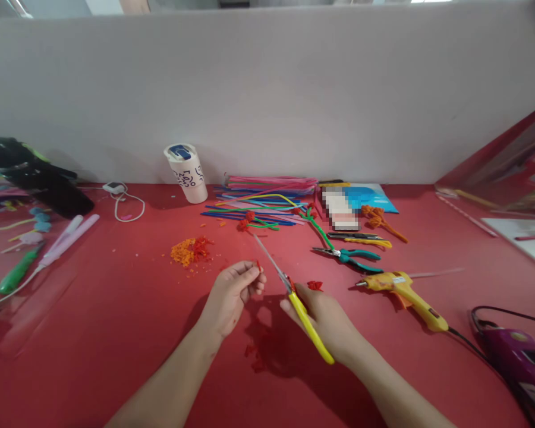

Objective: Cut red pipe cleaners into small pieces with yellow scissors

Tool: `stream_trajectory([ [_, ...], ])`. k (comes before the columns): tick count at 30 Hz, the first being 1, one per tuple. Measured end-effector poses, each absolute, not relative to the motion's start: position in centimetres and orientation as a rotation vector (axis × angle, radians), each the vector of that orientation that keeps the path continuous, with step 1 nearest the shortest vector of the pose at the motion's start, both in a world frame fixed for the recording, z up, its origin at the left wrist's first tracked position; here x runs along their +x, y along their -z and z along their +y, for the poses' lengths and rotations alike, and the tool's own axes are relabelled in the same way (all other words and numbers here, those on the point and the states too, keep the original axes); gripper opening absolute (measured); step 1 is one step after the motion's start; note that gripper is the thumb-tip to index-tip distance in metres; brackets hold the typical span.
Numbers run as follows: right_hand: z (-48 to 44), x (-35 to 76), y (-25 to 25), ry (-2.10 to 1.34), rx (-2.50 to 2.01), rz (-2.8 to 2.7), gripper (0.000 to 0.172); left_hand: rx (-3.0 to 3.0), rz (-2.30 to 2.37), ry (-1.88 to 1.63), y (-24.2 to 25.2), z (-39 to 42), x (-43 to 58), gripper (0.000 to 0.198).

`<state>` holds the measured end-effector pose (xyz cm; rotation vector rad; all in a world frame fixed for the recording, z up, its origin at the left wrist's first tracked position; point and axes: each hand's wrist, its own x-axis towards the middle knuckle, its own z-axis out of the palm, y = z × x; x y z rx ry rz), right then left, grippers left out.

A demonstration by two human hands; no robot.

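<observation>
My left hand (234,294) is closed in a pinch on a small red piece of pipe cleaner (258,266), whose tip shows at the fingertips. In my right hand (327,318) is a pair of scissors (311,333) with yellow handles. Their blades point up and to the left, just right of my left fingertips. Beside the right hand's knuckles lies a red fuzzy bit (314,286). More red pieces (255,356) rest on the red table (138,356) between my forearms. A pile of orange and red clippings (187,252) is beyond my left hand.
Behind lie many coloured pipe cleaners (258,199), a patterned tumbler (187,172) and a green-stemmed red flower (318,226). On the right are teal-handled pliers (356,257), a yellow glue gun (405,294) and its cord. A pink hair straightener (66,244) is on the left.
</observation>
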<state>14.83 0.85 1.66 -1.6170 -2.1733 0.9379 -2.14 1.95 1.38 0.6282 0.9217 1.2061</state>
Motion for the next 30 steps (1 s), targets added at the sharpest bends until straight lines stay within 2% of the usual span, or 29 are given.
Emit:
stream_trajectory([
  [5,1.5,14.2,-1.8,-1.340,-1.520,-1.716,0.017,0.621,0.825,-1.015,-1.5,1.6,-1.8,0.009],
  [10,1.8,14.0,-1.4,-1.495,-1.338,-1.461,0.024,0.703,0.818,-0.813,-1.4,1.0,-1.4,0.012],
  [14,1.8,14.2,-1.4,-1.568,-1.246,-1.416,0.020,0.753,0.836,-0.767,-1.2,0.8,-1.1,0.013],
  [19,1.5,13.9,-2.2,-1.514,-1.340,-1.460,0.018,0.830,0.865,-0.807,-1.3,0.7,-0.8,0.022],
  [23,1.5,13.9,-2.6,-1.427,-1.485,-1.514,0.016,0.872,0.929,-0.772,-1.3,0.8,-0.9,0.014],
  [27,2.5,15.7,-2.5,-1.144,-1.752,-1.688,0.015,1.083,1.091,-0.801,-1.1,1.6,-1.9,0.013],
  [30,3.4,17.7,-2.1,-0.961,-1.929,-1.886,0.012,1.299,1.307,-0.763,-1.0,2.1,-2.7,0.025],
])
